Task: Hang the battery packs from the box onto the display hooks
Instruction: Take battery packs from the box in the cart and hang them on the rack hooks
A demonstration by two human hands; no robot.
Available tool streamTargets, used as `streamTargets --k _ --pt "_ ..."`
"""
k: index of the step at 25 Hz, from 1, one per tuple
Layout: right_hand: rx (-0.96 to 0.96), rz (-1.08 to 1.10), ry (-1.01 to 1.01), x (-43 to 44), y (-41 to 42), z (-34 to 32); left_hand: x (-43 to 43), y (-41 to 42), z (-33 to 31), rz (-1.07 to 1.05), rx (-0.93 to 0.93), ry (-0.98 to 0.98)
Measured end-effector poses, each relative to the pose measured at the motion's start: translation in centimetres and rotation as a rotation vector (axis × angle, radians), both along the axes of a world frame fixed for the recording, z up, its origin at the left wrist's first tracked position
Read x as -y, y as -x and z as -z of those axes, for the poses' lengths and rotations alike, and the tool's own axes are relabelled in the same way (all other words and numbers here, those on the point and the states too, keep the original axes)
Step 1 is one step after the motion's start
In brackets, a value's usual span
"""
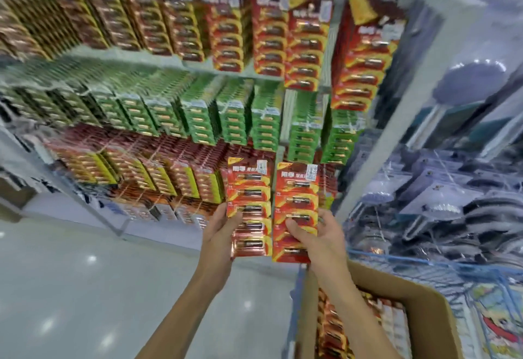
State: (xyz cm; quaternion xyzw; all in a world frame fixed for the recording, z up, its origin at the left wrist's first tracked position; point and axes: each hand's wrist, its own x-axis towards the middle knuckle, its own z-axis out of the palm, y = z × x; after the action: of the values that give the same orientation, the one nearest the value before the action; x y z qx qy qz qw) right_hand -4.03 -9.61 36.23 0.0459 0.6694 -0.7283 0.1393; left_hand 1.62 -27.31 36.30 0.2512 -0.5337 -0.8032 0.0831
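My left hand (219, 230) grips the lower part of a red battery pack (249, 189), held upright in front of the display. My right hand (318, 237) grips a second red battery pack (297, 194) right beside it, thumb across its front. Both packs face me and nearly touch along their edges. Behind them the display rack (175, 61) carries rows of hanging packs: red ones on top, green ones (237, 115) in the middle, red and yellow ones below. The cardboard box (418, 293) stands at the lower right with more red packs (356, 327) inside.
A pale upright post (396, 121) ends the rack on the right. Beyond it hang clear-packed goods (452, 189). A blue wire basket edge (424, 262) runs behind the box. Glossy grey floor (85, 273) spreads out at the lower left.
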Motion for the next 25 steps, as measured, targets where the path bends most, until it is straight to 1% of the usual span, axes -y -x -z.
streamTargets --k 3,4,8,11,14,18,20,25 --pt "-0.059 -0.004 0.013 5.4 0.7 -2.0 5.8 0.9 -2.0 -0.026 -0.033 -0.008" --pt "-0.081 0.000 0.016 6.9 0.9 -2.5 7.5 1.2 -2.6 -0.015 -0.072 -0.001" --pt "-0.175 -0.005 0.051 12.0 1.4 -5.3 12.7 2.0 -5.4 0.069 -0.177 0.073" --pt "-0.261 0.002 0.018 14.3 2.0 -7.1 15.3 3.4 -7.4 0.075 -0.245 0.130" --pt "-0.286 0.009 0.017 15.3 3.5 -8.6 16.6 5.1 -9.3 0.095 -0.272 0.183" --pt "-0.290 -0.013 0.020 15.6 5.7 -10.9 17.3 8.2 -11.4 0.112 -0.288 0.197" --pt "-0.317 -0.029 0.032 15.7 7.5 -11.1 17.3 9.7 -12.2 0.130 -0.331 0.200" --pt "-0.383 0.037 0.036 15.3 11.5 -12.2 17.0 13.9 -13.9 0.094 -0.374 0.207"
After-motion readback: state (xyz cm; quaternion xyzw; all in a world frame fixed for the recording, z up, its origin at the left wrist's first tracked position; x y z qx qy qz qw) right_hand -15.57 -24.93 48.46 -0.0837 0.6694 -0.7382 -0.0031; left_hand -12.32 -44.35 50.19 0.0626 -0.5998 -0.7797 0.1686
